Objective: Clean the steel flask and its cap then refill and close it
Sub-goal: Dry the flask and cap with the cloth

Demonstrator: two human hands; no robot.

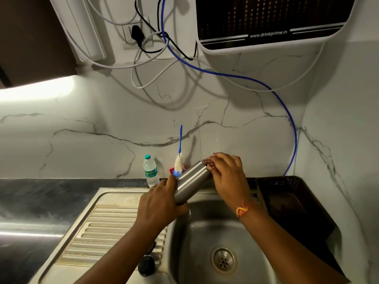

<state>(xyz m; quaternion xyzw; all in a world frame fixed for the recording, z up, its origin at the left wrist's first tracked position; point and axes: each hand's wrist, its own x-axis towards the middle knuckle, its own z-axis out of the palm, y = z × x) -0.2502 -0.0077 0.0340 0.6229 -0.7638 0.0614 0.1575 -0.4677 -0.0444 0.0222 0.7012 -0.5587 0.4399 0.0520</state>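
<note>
One wide-angle cam on my head, facing forward and down over the sink (201, 228), close in: my left hand (158, 201) and right hand (227, 177) sit mid-frame, marble wall (123, 119) and water purifier (266, 21) up top

Flask (190, 181) above sink (194, 228), bottle (150, 171) and brush (178, 163) behind, basket (287, 179) right of sink

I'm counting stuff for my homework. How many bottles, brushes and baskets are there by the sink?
Bottles: 2, the steel flask and the plastic water bottle
Brushes: 1, the bottle brush
Baskets: 1, the dark basket
Total: 4
</note>
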